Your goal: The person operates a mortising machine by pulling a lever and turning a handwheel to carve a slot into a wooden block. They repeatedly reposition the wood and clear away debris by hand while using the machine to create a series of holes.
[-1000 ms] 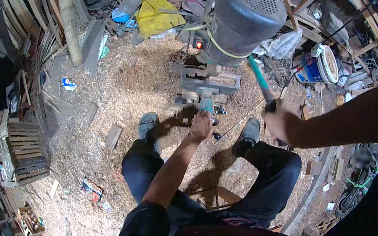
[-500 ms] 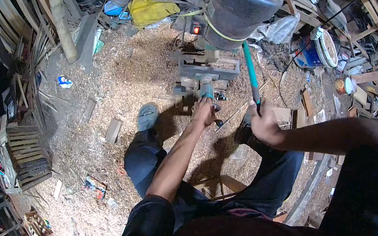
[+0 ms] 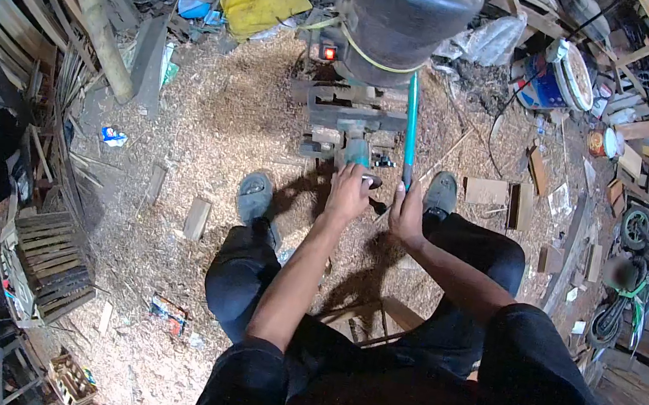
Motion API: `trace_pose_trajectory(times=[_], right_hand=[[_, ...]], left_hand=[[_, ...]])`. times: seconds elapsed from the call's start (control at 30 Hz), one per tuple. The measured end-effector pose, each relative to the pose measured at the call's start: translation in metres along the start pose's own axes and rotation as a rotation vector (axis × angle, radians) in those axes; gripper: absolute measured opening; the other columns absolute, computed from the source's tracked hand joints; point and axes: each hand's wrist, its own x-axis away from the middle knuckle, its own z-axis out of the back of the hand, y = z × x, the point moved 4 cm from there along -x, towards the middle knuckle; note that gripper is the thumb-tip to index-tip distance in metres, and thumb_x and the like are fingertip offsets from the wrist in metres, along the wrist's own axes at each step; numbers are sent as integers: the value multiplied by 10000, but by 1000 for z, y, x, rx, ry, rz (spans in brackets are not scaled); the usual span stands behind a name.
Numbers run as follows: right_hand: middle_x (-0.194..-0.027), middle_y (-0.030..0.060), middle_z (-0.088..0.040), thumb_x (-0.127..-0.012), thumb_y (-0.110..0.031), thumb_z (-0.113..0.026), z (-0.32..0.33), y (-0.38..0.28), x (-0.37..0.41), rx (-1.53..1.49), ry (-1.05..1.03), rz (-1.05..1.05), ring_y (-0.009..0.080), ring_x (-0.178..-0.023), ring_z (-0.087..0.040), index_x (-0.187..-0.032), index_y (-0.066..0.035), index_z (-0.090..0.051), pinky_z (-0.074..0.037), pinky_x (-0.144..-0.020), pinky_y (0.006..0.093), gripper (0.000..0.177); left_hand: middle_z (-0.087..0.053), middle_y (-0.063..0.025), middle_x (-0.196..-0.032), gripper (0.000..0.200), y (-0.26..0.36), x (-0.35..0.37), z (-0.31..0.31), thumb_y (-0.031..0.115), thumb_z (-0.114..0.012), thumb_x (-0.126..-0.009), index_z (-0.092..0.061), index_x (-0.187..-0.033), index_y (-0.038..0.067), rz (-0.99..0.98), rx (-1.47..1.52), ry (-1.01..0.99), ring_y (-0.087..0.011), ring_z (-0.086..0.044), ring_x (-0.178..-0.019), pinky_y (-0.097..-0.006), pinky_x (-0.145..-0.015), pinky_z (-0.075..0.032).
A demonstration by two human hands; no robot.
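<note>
A machine with a large dark motor housing stands in front of me. Below the housing, a metal vise sits low over the shavings, with a teal cylindrical part at its near end. My left hand is closed at that end, around what looks like the vise's crank; the fingers hide most of it. A dark knob sticks out beside this hand. My right hand grips the dark lower end of a long teal lever that runs up to the machine.
Wood shavings cover the floor around my feet. A yellow sack and a white-blue bucket lie beyond. Wood blocks are scattered about. At left are a slatted crate and leaning planks; a small bike is at right.
My right hand has moved left and slightly down with the lever, which now stands more upright and closer to my left hand. The left hand stays at the vise. My view has shifted slightly.
</note>
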Motion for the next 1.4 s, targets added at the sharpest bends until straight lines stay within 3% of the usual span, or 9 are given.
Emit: trace_pose_trajectory(times=[0.57, 0.7, 0.83, 0.87, 0.97, 1.03, 1.1, 1.23, 1.4], right_hand=[[-1102, 296, -522, -941, -126, -490, -9, 9, 5, -72, -108, -133, 464, -1046, -504, -1341, 18, -359, -403, -900, 517, 445], [-1291, 321, -423, -898, -24, -522, 44, -44, 11, -116, 7, 189, 465, -1141, -485, -1436, 8, -247, -409, -942, 501, 606], [-1347, 268, -402, -862, 25, -534, 106, -100, 16, -189, -82, 404, 432, -1294, -384, -1252, 13, -491, -335, -1064, 461, 392], [-1303, 227, -446, -886, -16, -541, 118, -113, 15, -181, -22, 529, 365, -1253, -436, -1086, 11, -545, -342, -1054, 459, 202], [-1254, 197, -497, -909, -70, -542, 149, -137, 10, -437, -133, 533, 304, -1120, -542, -1016, 12, -559, -395, -983, 387, 136], [-1147, 141, -542, -943, -146, -537, 179, -173, -5, -513, 16, 554, 231, -1090, -530, -1068, -4, -530, -407, -960, 370, 189], [-1132, 129, -544, -960, -189, -536, 198, -206, -32, -550, 142, 570, 205, -1065, -528, -1173, 1, -492, -429, -922, 348, 289], [-1171, 133, -542, -984, -273, -540, 219, -257, -113, -701, 124, 527, 173, -962, -580, -1364, 8, -377, -476, -862, 313, 500], [-1198, 169, -586, -989, -299, -539, 231, -268, -180, -567, 122, 503, 185, -957, -621, -1435, -3, -348, -496, -857, 323, 568]], left_hand=[[-575, -209, -1062, 234, 3, 5, 4, 39, -616, -819, -578, -1049, 18, -193, -13, 108, -411, -545, -1021, -466, -920, -433], [-537, -194, -1177, 340, 6, 16, 6, 104, -652, -829, -571, -1144, 8, -172, -65, 123, -382, -521, -1107, -443, -964, -430], [-546, -226, -1232, 456, 15, 21, 18, -3, -614, -771, -543, -1221, -21, -92, -35, 7, -425, -504, -1171, -436, -1004, -416], [-544, -227, -1246, 495, 10, 22, 17, -9, -609, -758, -534, -1247, -10, -93, -71, 12, -406, -514, -1175, -418, -1007, -420], [-551, -229, -1229, 429, -13, 14, 14, 55, -616, -794, -552, -1216, 4, -39, 9, -115, -375, -538, -1148, -407, -981, -439], [-545, -221, -1293, 471, -33, 12, 1, 289, -634, -874, -531, -1254, 29, 435, 652, -214, -401, -515, -1197, -427, -983, -450], [-561, -222, -1282, 456, -51, 9, -2, 299, -620, -882, -539, -1245, 36, -84, -127, -313, -393, -522, -1199, -425, -988, -450], [-613, -239, -1153, 367, -3, 31, 35, 204, -564, -865, -561, -1183, 21, -50, -246, -99, -422, -581, -1070, -437, -906, -482], [-564, -303, -1225, 502, 15, 30, 57, 278, -591, -863, -510, -1261, -17, 127, -195, -292, -444, -541, -1142, -450, -963, -449]])
